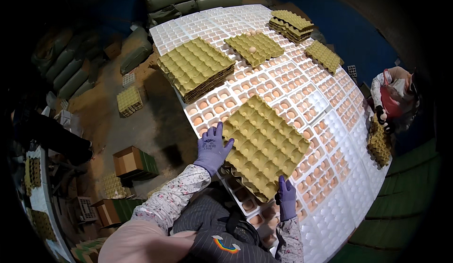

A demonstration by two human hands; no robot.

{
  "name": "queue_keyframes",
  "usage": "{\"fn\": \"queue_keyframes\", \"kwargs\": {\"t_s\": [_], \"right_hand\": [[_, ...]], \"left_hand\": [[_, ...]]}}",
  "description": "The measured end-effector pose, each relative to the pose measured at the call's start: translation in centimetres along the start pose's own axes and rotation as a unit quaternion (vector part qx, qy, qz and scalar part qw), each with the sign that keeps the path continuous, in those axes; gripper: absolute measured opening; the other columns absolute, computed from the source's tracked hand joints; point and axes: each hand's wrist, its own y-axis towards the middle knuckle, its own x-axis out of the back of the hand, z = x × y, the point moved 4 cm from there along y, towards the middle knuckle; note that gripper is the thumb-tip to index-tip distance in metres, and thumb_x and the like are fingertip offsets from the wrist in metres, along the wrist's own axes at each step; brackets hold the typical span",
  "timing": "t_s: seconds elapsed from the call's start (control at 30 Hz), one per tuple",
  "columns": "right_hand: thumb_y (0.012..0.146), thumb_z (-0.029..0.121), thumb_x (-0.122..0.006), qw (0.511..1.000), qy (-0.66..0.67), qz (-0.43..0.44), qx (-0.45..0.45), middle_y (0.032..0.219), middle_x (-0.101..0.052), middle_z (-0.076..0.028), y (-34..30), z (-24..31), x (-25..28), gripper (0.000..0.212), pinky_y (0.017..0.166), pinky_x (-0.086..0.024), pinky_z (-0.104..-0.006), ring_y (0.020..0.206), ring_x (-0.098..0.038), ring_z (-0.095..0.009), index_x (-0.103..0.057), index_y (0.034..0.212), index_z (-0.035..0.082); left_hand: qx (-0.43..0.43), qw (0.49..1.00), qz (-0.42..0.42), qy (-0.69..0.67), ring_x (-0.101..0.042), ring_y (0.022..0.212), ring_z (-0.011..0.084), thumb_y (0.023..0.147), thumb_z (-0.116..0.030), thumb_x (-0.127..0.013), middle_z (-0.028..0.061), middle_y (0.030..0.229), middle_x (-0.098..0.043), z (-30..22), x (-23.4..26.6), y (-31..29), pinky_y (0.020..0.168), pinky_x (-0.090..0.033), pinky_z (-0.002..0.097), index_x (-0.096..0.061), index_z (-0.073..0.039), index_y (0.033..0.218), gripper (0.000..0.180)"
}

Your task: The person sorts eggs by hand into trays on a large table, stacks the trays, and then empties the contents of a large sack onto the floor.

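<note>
Head view | left hand [212, 147] flat on cardboard egg tray's [264, 147] left edge | right hand [286, 198] grips near corner (thumb on top) | white trays [339, 201] crowd the table, bare floor [141, 126] leftward

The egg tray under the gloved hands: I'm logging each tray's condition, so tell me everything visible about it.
The egg tray is an olive-yellow moulded pulp tray with rows of empty cups. It lies turned at an angle on the white plastic trays that hold brownish eggs. The left hand, in a purple glove, rests flat on its left edge; the right hand, also gloved, grips its near corner. It looks whole and dry.
</note>
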Motion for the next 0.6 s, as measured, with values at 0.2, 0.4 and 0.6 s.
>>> {"fn": "queue_keyframes", "kwargs": {"t_s": [0.2,0.4,0.6], "right_hand": [[0.093,0.015,-0.060,0.990,0.045,-0.118,0.060,0.062,-0.047,0.005,-4.4,6.3,-3.7,0.013,0.043,-0.027,-0.0223,0.047,-0.038,-0.004,-0.061,0.098,0.003],[0.097,0.017,-0.057,0.982,-0.021,0.056,0.177,0.090,-0.057,-0.004,-2.7,11.9,-14.5,0.033,0.061,-0.040,-0.0239,0.071,-0.047,-0.007,-0.049,0.122,-0.003],[0.093,0.009,-0.059,0.972,-0.136,0.057,0.185,0.116,-0.059,-0.009,-5.1,10.3,-13.5,0.058,0.082,-0.050,-0.0283,0.098,-0.059,-0.015,-0.035,0.146,0.008]], "left_hand": [[-0.129,0.942,-0.226,-0.213,-0.020,0.142,0.0350,0.076,-0.016,-0.077,0.0218,0.152,-0.019,0.2,4.6,-3.3,0.114,-0.025,0.0418,-0.020,-0.002,0.149,0.094],[-0.066,0.834,-0.196,-0.512,-0.019,0.143,0.0242,0.077,0.001,-0.070,0.0135,0.158,-0.011,-2.2,5.8,1.6,0.116,-0.021,0.0359,-0.008,-0.005,0.153,0.098],[-0.025,0.753,-0.315,-0.577,-0.025,0.140,0.0222,0.080,0.006,-0.065,0.0138,0.158,-0.014,9.9,12.0,18.5,0.113,-0.029,0.0341,-0.011,-0.005,0.153,0.091]]}}
